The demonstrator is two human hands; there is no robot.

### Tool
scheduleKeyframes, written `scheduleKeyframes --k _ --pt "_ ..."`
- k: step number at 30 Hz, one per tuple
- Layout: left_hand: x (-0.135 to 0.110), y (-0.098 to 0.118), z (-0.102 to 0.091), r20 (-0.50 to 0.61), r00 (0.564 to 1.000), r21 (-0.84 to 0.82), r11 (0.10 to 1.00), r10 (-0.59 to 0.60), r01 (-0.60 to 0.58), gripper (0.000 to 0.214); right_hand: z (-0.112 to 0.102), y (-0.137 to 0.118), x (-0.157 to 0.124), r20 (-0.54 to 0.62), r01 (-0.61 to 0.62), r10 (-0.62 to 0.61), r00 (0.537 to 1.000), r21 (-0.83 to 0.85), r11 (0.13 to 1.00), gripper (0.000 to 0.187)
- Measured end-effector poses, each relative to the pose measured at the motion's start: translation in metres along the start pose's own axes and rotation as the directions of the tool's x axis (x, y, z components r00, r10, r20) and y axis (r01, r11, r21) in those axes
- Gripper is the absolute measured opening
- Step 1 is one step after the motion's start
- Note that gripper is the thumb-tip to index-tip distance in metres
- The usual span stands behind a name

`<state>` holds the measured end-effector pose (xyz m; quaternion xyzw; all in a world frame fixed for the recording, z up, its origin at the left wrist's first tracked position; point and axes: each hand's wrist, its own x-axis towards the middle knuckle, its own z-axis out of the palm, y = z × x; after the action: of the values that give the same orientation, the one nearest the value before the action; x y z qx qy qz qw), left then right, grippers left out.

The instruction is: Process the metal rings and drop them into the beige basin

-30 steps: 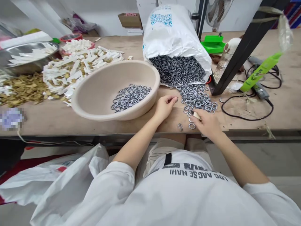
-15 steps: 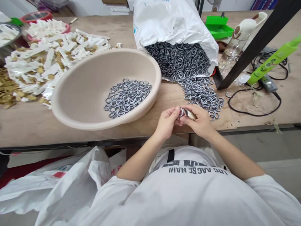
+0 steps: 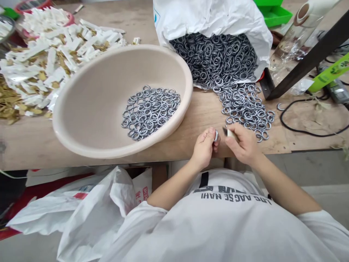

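Observation:
My left hand is closed, pinching a small metal ring at the table's front edge. My right hand is closed round a small pale tool whose dark tip points at the ring. Just beyond both hands, a loose pile of metal rings spills from a white sack lying on its side. To the left stands a beige bowl with a heap of rings in it.
White strips and brass-coloured pieces cover the table's left. A black slanted bar, a black cable, a green tray and a plastic bottle lie to the right. White plastic bags sit below the table.
My right hand picked a ring off the table and brought it to my left hand. The hands have since drawn slightly apart, the ring staying in the left. The view has tilted down.

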<state>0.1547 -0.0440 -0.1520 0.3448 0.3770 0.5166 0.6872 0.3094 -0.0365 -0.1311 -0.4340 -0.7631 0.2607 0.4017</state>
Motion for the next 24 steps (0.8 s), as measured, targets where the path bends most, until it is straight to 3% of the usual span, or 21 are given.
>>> scheduleKeyframes --k 2,5,12,15,18,22,24 --pt "0.000 0.001 0.000 -0.024 1.000 -0.007 1.000 0.012 -0.012 0.050 -0.002 -0.003 -0.006 0.084 0.078 -0.066 0.994 -0.144 0.986 0.026" --pt "0.001 0.002 -0.002 -0.031 0.999 -0.003 1.000 0.030 -0.030 0.051 0.002 -0.007 -0.010 0.134 0.105 -0.072 0.988 -0.255 0.961 0.034" --pt "0.003 0.004 -0.006 -0.016 0.999 -0.044 0.998 -0.034 0.033 0.051 0.010 -0.006 -0.005 0.170 0.060 -0.005 0.985 -0.319 0.946 0.042" --pt "-0.005 0.007 -0.007 0.116 0.991 -0.026 0.997 -0.072 0.075 0.050 0.000 0.001 0.001 0.009 -0.148 0.162 0.987 -0.374 0.916 0.047" --pt "-0.013 0.015 -0.013 0.225 0.969 -0.028 0.993 -0.102 0.111 0.049 -0.012 0.007 0.004 -0.150 -0.314 0.276 0.949 -0.462 0.830 0.048" --pt "-0.009 0.027 -0.028 0.086 0.995 -0.005 0.998 -0.054 0.055 0.039 -0.011 0.007 0.000 0.020 -0.186 0.268 0.963 -0.669 0.719 0.042" --pt "-0.005 0.032 -0.035 0.054 0.998 0.024 0.999 -0.045 0.044 0.032 -0.007 0.007 -0.001 0.046 -0.178 0.304 0.952 -0.724 0.666 0.036"
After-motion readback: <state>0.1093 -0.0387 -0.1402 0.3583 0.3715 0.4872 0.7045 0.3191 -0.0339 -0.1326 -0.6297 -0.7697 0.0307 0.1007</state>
